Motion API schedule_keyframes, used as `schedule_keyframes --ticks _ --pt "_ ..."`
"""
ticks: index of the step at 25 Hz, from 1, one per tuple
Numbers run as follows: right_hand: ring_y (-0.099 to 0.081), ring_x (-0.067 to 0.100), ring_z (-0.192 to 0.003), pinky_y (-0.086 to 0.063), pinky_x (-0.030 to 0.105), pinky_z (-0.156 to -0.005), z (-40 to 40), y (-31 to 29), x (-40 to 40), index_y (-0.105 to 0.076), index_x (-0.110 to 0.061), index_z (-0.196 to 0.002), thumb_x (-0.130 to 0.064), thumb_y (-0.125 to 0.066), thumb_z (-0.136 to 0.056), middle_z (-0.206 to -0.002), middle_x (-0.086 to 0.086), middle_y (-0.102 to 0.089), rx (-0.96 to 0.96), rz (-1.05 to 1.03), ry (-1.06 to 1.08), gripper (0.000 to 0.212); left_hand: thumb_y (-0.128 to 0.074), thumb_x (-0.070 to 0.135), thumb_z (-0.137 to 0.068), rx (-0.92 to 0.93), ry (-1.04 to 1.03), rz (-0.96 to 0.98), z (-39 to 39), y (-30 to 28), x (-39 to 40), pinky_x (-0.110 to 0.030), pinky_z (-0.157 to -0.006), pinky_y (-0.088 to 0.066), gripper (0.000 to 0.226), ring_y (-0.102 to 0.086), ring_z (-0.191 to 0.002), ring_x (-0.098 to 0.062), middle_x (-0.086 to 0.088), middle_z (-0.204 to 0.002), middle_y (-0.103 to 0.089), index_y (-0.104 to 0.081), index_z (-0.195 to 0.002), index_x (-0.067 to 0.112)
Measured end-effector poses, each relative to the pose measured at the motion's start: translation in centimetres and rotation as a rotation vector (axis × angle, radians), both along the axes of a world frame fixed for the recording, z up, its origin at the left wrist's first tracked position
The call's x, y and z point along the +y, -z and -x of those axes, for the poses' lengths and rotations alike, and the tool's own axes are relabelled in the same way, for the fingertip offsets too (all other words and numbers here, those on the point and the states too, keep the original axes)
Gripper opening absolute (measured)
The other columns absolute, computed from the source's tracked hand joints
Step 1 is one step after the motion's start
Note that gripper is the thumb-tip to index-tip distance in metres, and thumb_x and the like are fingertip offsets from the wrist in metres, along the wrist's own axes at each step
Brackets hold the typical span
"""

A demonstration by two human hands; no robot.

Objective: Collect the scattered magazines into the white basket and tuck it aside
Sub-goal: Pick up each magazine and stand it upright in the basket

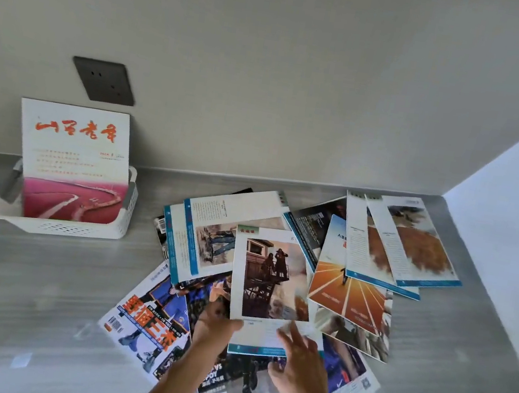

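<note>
Pale grey wall, carrying a dark square wall socket [103,81], backs a grey streaked countertop [16,287] strewn with glossy magazines. At far left stands the white perforated plastic basket [76,230], already holding one upright white-and-pink magazine [74,163] that leans toward the wall.

The loose pile [357,279] lies at centre and right, fanned and overlapping. On top, a white-bordered magazine with a brown tower photograph [272,280] has its long axis running near to far, its near edge raised. The left hand [214,325] pinches its near-left corner, thumb on the cover. The right hand [303,363] hovers at the near-right edge, fingers spread and straight, holding nothing.

From those fingers the basket lies well to the left and slightly farther away, so the left hand is nearer to it. Carrying this magazine leftward and standing it beside the upright one looks like the coming move.
</note>
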State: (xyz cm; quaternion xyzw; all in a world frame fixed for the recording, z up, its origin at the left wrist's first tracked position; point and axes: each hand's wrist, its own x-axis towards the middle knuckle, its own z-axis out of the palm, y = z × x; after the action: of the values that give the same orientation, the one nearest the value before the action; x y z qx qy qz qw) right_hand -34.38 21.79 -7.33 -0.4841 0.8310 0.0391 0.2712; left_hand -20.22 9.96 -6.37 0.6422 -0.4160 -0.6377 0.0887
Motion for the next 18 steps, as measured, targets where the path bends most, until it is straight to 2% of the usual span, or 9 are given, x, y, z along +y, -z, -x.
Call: schedule_keyframes --ticks 2,4,7,10,12,14,15,16,18 --pt "-0.041 0.018 -0.134 -0.044 0.036 -0.109 0.8 -0.7 0.1 -0.043 -0.038 -0.138 -0.048 -0.057 -0.082 -0.158 -0.009 -0.030 -0.105 0.011 0.011 0.058 -0.067 0.008 -0.083 0.038 -0.049 0.000 0.8 -0.4 0.3 -0.024 -0.058 -0.048 0.025 -0.062 -0.077 -0.011 0.008 -0.087 -0.068 -0.063 -0.100 0.025" --pt "-0.051 0.011 -0.124 -0.048 0.032 -0.101 1.4 -2.6 -0.8 -0.052 -0.041 -0.127 -0.054 -0.058 -0.082 -0.145 -0.012 -0.048 -0.399 0.106 0.152 0.048 -0.059 0.005 -0.086 0.105 0.089 0.202 1.2 -1.3 0.9 -0.026 -0.059 -0.046 0.031 -0.061 -0.067 -0.010 0.011 -0.079 -0.070 -0.068 -0.091 0.035" --pt "-0.062 -0.001 -0.111 -0.051 0.023 -0.086 0.9 -7.0 -4.3 -0.055 -0.056 -0.113 -0.060 -0.067 -0.074 -0.125 -0.026 -0.060 -0.889 0.351 0.429 0.041 -0.053 0.003 -0.088 0.177 0.237 0.577 0.9 -4.1 2.0 -0.020 -0.046 -0.030 0.022 -0.038 -0.047 -0.002 0.009 -0.054 -0.052 -0.064 -0.075 0.016" --pt "-0.069 0.008 -0.093 -0.059 0.032 -0.074 -1.4 -10.0 -8.1 -0.059 -0.048 -0.102 -0.057 -0.075 -0.062 -0.102 -0.017 -0.072 -0.890 0.346 0.468 0.044 -0.052 0.002 -0.089 0.141 0.277 0.848 -1.6 -6.6 2.7 -0.010 -0.046 -0.026 0.031 -0.039 -0.047 -0.003 0.017 -0.059 -0.051 -0.048 -0.067 0.024" --pt "-0.069 0.016 -0.090 -0.055 0.032 -0.070 -4.3 -10.8 -10.0 -0.056 -0.037 -0.112 -0.048 -0.068 -0.069 -0.104 -0.007 -0.070 -0.751 0.270 0.366 0.046 -0.055 0.003 -0.088 0.098 0.314 0.858 -4.0 -7.5 2.7 -0.009 -0.048 -0.025 0.035 -0.039 -0.048 -0.003 0.022 -0.060 -0.052 -0.045 -0.069 0.030" --pt "-0.067 0.015 -0.077 -0.050 0.024 -0.062 -7.5 -11.0 -11.3 -0.054 -0.022 -0.108 -0.028 -0.060 -0.084 -0.095 0.000 -0.069 -0.579 0.300 0.247 0.025 -0.061 0.015 -0.086 0.076 0.349 0.804 -6.5 -8.1 2.2 -0.018 -0.049 -0.028 0.028 -0.039 -0.049 -0.004 0.015 -0.056 -0.049 -0.048 -0.069 0.033" --pt "-0.065 0.013 -0.069 -0.050 0.020 -0.061 -8.8 -11.1 -11.6 -0.056 -0.017 -0.096 -0.017 -0.057 -0.087 -0.085 0.002 -0.067 -0.557 0.372 0.239 0.009 -0.064 0.025 -0.085 0.110 0.369 0.739 -7.7 -8.5 1.7 -0.022 -0.050 -0.036 0.016 -0.047 -0.054 -0.004 0.013 -0.062 -0.056 -0.056 -0.075 0.035" --pt "-0.064 0.014 -0.066 -0.049 0.018 -0.066 -9.6 -11.1 -12.0 -0.059 -0.014 -0.087 -0.009 -0.055 -0.087 -0.077 0.001 -0.065 -0.595 0.432 0.245 0.006 -0.065 0.035 -0.084 0.189 0.344 0.664 -9.0 -9.1 1.1 -0.025 -0.056 -0.046 0.004 -0.059 -0.066 -0.006 0.009 -0.076 -0.065 -0.064 -0.088 0.037" --pt "-0.061 0.010 -0.073 -0.045 0.026 -0.083 -9.6 -11.2 -12.5 -0.070 -0.016 -0.102 -0.002 -0.058 -0.086 -0.077 -0.007 -0.068 -0.876 0.453 0.316 0.024 -0.069 0.042 -0.081 0.267 0.043 0.577 -12.0 -9.8 -0.6 -0.026 -0.065 -0.057 0.040 -0.070 -0.086 -0.009 0.005 -0.103 -0.068 -0.060 -0.119 0.035"
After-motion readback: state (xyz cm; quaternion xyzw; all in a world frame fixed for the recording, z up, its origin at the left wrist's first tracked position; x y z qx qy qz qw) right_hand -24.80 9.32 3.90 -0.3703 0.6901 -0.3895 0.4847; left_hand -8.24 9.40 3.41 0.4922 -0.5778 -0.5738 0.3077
